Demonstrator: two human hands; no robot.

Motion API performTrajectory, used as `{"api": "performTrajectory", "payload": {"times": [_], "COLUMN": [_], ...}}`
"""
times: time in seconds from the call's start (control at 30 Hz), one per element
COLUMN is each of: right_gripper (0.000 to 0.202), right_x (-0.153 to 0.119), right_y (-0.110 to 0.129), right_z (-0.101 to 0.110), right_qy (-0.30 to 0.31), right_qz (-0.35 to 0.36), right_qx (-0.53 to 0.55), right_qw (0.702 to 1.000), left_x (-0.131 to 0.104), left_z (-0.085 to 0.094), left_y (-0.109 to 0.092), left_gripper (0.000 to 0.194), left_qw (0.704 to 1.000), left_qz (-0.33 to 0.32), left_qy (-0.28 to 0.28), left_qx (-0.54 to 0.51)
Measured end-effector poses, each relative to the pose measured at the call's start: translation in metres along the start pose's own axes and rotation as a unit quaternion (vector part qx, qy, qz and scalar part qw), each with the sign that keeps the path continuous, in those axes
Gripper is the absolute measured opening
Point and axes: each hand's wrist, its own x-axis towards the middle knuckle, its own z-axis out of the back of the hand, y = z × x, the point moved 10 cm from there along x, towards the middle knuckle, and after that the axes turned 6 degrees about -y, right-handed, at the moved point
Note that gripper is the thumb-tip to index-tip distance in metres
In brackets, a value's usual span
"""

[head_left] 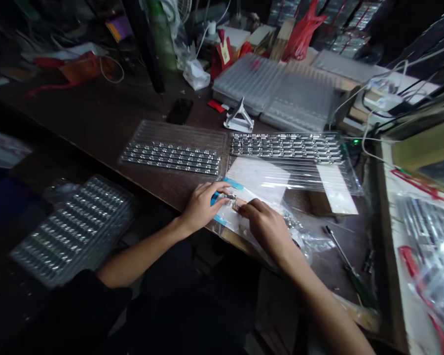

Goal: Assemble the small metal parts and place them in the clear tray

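Note:
Near the table's front edge, my left hand closes its thumb and fingers around a small metal part beside blue tape. My right hand is closed just right of it, its fingertips on a small orange-brown piece. Both hands are over a white sheet. Behind them lie two clear ridged trays: the left tray is partly filled with shiny metal parts, and the right tray holds metal parts in its back rows.
A screwdriver and a clear plastic bag lie to the right. At the back are a phone, a white stand and empty-looking clear trays. Filled trays are stacked at the lower left.

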Motion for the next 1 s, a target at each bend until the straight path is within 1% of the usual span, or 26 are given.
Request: {"api": "performTrajectory", "payload": {"times": [0.1, 0.13, 0.2, 0.23, 0.3, 0.37, 0.47, 0.6, 0.7, 0.83, 1.0], "right_gripper": [0.032, 0.031, 0.029, 0.028, 0.026, 0.024, 0.022, 0.025, 0.029, 0.026, 0.025], "right_x": [0.0, -0.001, -0.002, -0.004, -0.007, -0.011, -0.015, -0.017, -0.019, -0.022, -0.025], "right_y": [0.003, 0.002, -0.006, -0.011, -0.023, -0.032, -0.038, -0.038, -0.039, -0.041, -0.041], "right_z": [0.004, 0.006, 0.012, 0.015, 0.018, 0.019, 0.019, 0.017, 0.018, 0.023, 0.026], "right_qy": [0.001, -0.003, -0.014, -0.018, -0.018, -0.011, 0.0, 0.03, 0.04, 0.036, 0.039], "right_qz": [0.014, 0.013, -0.004, -0.017, -0.043, -0.06, -0.067, -0.073, -0.081, -0.098, -0.093], "right_qx": [0.004, 0.011, 0.015, 0.01, -0.009, -0.02, -0.027, -0.033, -0.04, -0.041, -0.048], "right_qw": [1.0, 1.0, 1.0, 1.0, 0.999, 0.998, 0.997, 0.996, 0.995, 0.994, 0.994], "left_x": [0.026, 0.039, 0.068, 0.082, 0.105, 0.121, 0.13, 0.132, 0.134, 0.137, 0.142], "left_z": [0.014, 0.018, 0.022, 0.022, 0.016, 0.006, -0.004, -0.001, -0.004, -0.011, -0.01], "left_y": [0.017, 0.024, 0.04, 0.049, 0.063, 0.071, 0.079, 0.087, 0.085, 0.081, 0.086], "left_gripper": [0.015, 0.012, 0.012, 0.012, 0.013, 0.013, 0.015, 0.017, 0.015, 0.012, 0.011], "left_qw": [0.999, 0.998, 0.996, 0.996, 0.998, 0.998, 0.994, 0.982, 0.97, 0.95, 0.942], "left_qz": [-0.014, -0.018, -0.011, -0.001, 0.01, 0.013, 0.012, 0.01, -0.005, -0.026, -0.021], "left_qy": [-0.001, -0.003, -0.007, -0.006, 0.007, 0.035, 0.076, 0.104, 0.136, 0.169, 0.186], "left_qx": [0.047, 0.063, 0.083, 0.086, 0.069, 0.051, 0.084, 0.158, 0.203, 0.262, 0.278]}}
